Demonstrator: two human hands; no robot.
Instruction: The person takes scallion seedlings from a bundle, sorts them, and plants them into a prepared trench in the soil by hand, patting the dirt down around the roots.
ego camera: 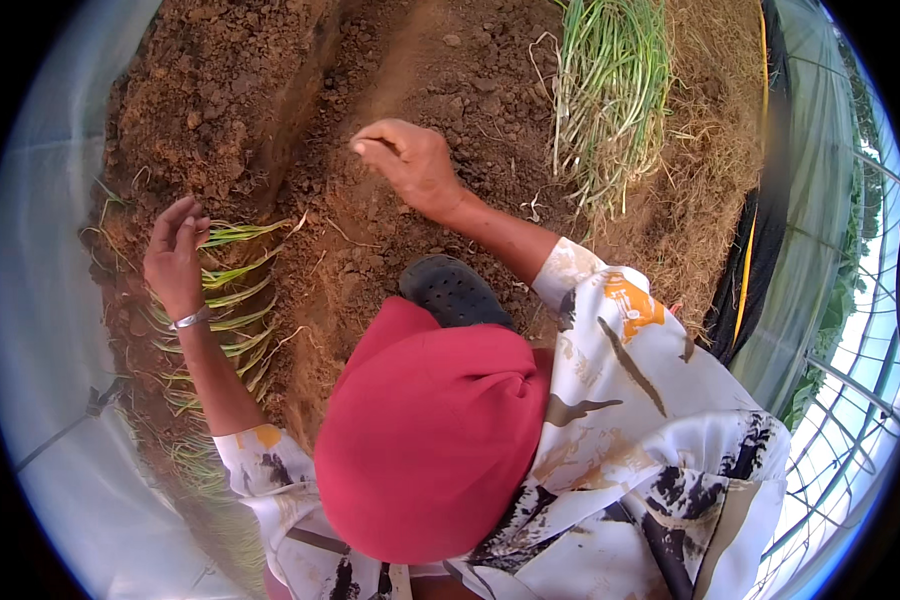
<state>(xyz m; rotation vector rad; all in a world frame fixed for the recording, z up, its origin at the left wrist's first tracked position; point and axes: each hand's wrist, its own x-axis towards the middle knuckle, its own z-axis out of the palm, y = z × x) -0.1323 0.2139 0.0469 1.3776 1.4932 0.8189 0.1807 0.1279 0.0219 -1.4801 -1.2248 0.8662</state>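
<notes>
At the upper end of a row of green onion-like seedlings [232, 298] is my left hand [174, 259], with a silver bracelet at its wrist. Its fingers are bent beside the topmost seedling leaves [244, 232]; whether they grip any is hidden. My right hand [409, 161] hovers above the brown soil [465, 97], thumb and forefinger tips together, and nothing shows between them. To its right lies a large bundle of similar green seedlings [615, 90], with pale stems and thin roots pointing down the picture.
Clear plastic sheeting [52, 247] borders the soil at left. Dry straw [709, 150] runs along the right, then black sheeting [761, 225] with a yellow line and a greenhouse wall. A dark clog [454, 289] rests on the soil below my red-covered head [427, 442].
</notes>
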